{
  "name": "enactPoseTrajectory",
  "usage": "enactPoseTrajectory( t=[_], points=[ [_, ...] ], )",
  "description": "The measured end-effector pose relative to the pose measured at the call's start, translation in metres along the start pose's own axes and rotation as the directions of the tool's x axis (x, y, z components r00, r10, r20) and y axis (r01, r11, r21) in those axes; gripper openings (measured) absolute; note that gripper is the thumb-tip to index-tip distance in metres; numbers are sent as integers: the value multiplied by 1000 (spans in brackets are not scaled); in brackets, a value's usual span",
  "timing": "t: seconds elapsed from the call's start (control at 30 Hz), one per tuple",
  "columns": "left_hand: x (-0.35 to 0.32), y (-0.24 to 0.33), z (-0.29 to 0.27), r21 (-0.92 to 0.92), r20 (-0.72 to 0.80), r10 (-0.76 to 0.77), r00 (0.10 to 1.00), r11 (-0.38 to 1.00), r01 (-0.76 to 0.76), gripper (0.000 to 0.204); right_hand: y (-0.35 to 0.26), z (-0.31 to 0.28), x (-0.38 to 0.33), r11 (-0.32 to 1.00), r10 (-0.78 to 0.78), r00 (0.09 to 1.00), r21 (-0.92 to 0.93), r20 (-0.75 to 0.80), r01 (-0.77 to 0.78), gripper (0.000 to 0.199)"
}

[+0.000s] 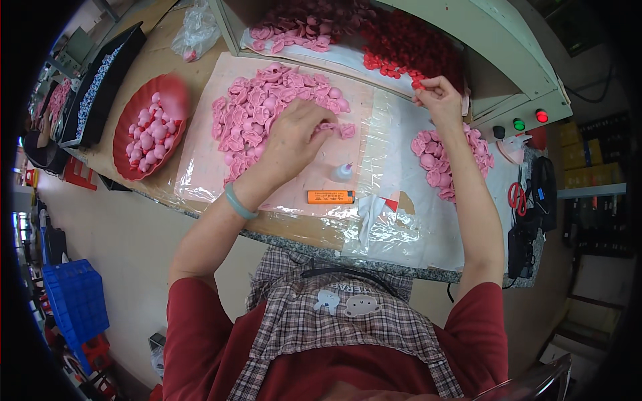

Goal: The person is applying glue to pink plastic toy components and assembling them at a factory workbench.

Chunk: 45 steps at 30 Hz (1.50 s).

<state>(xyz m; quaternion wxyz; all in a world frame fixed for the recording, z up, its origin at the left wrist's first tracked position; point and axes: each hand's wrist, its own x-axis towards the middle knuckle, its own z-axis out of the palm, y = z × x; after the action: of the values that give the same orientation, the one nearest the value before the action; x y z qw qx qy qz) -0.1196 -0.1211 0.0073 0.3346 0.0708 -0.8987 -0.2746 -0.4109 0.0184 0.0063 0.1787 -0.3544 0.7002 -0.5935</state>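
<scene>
My left hand (297, 137), with a pale green bangle on its wrist, is closed on a small pink ruffled piece (344, 130). It hovers at the right side of a large heap of pink ruffled pieces (251, 113). My right hand (441, 101) reaches to the front of the box-like cabinet and pinches a small red piece (418, 83) by the edge of a red pile (394, 67). Under my right forearm lies a smaller heap of pink pieces (438, 167). A small white bottle with a thin tip (342, 172) stands near my left hand.
An orange box (331, 196) lies near the table's front edge. At left are a red bowl (122, 157) of pink balls and a black tray (83, 134) of small beads. More pink pieces (294, 39) sit inside the cabinet (495, 30). Red scissors (517, 198) lie at right.
</scene>
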Motion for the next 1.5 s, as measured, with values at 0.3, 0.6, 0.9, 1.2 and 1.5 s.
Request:
enactPoseTrajectory(
  t=[0.3, 0.6, 0.9, 1.2, 1.5],
  points=[
    [-61, 75, -39, -731, 160, -497, 853, 521, 440, 19, -49, 11, -132, 937, 114, 978, 307, 175, -164, 19],
    [-97, 123, 0, -801, 500, -406, 765, 119, 587, 16, -103, 22, -200, 888, -245, 854, -248, 459, 388, 17],
    [-106, 135, 14, -828, 505, -378, 776, 44, 560, 14, -90, 43, -232, 928, -250, 856, -139, 452, 344, 22],
    [-113, 136, 18, -834, 481, -429, 765, 47, 550, 14, -72, 58, -261, 972, 62, 971, 205, 232, -111, 24],
    [-115, 133, 20, -824, 482, -458, 747, 54, 564, 18, -75, 64, -268, 990, 97, 971, 76, 219, -117, 26]
  ],
)
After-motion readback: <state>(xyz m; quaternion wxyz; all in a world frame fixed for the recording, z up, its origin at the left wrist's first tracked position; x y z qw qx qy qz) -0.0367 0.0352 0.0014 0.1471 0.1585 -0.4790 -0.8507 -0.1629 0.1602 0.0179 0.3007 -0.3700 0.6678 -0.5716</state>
